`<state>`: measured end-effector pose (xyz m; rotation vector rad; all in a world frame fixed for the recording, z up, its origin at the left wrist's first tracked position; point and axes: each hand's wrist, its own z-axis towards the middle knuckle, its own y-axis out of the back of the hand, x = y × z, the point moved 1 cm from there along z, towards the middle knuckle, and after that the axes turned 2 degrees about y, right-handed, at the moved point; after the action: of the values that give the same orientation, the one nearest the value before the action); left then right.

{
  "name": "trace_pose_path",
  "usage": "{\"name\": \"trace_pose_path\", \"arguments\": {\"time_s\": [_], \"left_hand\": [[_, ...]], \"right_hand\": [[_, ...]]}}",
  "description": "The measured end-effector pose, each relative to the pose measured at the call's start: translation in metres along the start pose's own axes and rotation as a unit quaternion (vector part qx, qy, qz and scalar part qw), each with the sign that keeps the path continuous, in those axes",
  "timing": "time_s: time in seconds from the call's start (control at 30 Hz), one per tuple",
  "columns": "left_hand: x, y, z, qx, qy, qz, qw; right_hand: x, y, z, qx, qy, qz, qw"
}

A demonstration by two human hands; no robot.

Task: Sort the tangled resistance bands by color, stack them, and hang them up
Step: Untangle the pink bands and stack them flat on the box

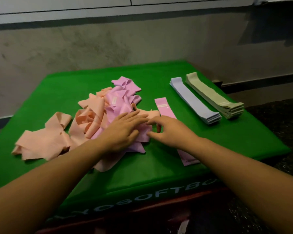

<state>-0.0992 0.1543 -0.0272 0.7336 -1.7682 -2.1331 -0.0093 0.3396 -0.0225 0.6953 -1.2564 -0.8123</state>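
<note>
Tangled pink and peach bands (98,115) lie crumpled, heaped together.

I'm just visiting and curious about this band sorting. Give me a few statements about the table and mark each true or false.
1. The blue stack and the sage-green stack lie side by side on the right of the green cloth. True.
2. The tangled pile holds blue and green bands. False: it holds peach and pink ones.
3. Both hands are at the pile's right edge, the left hand resting flat on it. True.
4. The pink flat band lies on top of the blue stack. False: it lies on the cloth, left of that stack.
5. The right hand lifts a green band. False: it reaches the pink bands.
</note>
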Motion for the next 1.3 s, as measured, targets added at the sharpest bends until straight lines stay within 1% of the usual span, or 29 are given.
{"name": "trace_pose_path", "arguments": {"time_s": [0.1, 0.2, 0.27, 0.33, 0.43, 0.5, 0.57, 0.63, 0.7, 0.77, 0.83, 0.9, 0.97, 1.0, 1.07, 1.2, 1.23, 1.3], "left_hand": [[-0.002, 0.000, 0.012, 0.006, 0.015, 0.000, 1.000], [0.004, -0.002, 0.016, 0.037, 0.028, 0.029, 0.999], [0.003, 0.000, 0.015, 0.035, 0.037, 0.016, 0.999], [0.003, 0.004, 0.011, 0.017, 0.059, -0.032, 0.998], [0.013, 0.002, 0.006, 0.006, 0.087, -0.082, 0.993], [0.017, 0.000, 0.003, 0.013, 0.091, -0.084, 0.992], [0.016, 0.002, 0.000, 0.008, 0.085, -0.071, 0.994], [0.014, 0.007, -0.001, -0.007, 0.079, -0.049, 0.996], [0.015, 0.010, -0.003, -0.007, 0.078, -0.034, 0.996], [0.020, 0.010, -0.005, 0.001, 0.080, -0.042, 0.996], [0.024, 0.009, -0.007, 0.006, 0.080, -0.054, 0.995], [0.026, 0.010, -0.009, 0.015, 0.067, -0.057, 0.996], [0.030, 0.012, -0.015, 0.035, 0.055, -0.063, 0.996], [0.032, 0.011, -0.017, 0.037, 0.053, -0.064, 0.996], [0.032, 0.011, -0.022, 0.036, 0.060, -0.065, 0.995], [0.030, 0.015, -0.024, 0.046, 0.089, -0.072, 0.992], [0.029, 0.016, -0.025, 0.041, 0.087, -0.075, 0.993], [0.029, 0.018, -0.026, 0.040, 0.085, -0.067, 0.993]], "right_hand": [[0.012, -0.009, 0.003, 0.024, 0.007, -0.048, 0.999], [0.016, -0.016, 0.001, 0.049, 0.013, -0.084, 0.995], [0.014, -0.018, -0.001, 0.035, 0.011, -0.097, 0.995], [0.014, -0.016, -0.001, 0.014, -0.003, -0.068, 0.998], [0.017, -0.015, 0.002, 0.027, -0.027, -0.033, 0.999], [0.019, -0.019, 0.004, 0.036, -0.016, -0.064, 0.997], [0.021, -0.020, 0.003, 0.023, 0.000, -0.087, 0.996], [0.024, -0.017, -0.001, 0.000, 0.014, -0.038, 0.999], [0.025, -0.011, -0.005, -0.022, -0.001, 0.068, 0.997], [0.029, -0.003, -0.010, -0.060, -0.055, 0.196, 0.977], [0.034, 0.004, -0.015, -0.100, -0.099, 0.314, 0.939], [0.041, 0.010, -0.019, -0.123, -0.134, 0.435, 0.882], [0.048, 0.016, -0.021, -0.128, -0.176, 0.520, 0.826], [0.051, 0.017, -0.022, -0.121, -0.196, 0.540, 0.810], [0.057, 0.020, -0.024, -0.111, -0.221, 0.560, 0.790], [0.065, 0.031, -0.027, -0.144, -0.224, 0.606, 0.750], [0.068, 0.033, -0.029, -0.141, -0.222, 0.616, 0.743], [0.072, 0.040, -0.035, -0.124, -0.232, 0.616, 0.742]]}}
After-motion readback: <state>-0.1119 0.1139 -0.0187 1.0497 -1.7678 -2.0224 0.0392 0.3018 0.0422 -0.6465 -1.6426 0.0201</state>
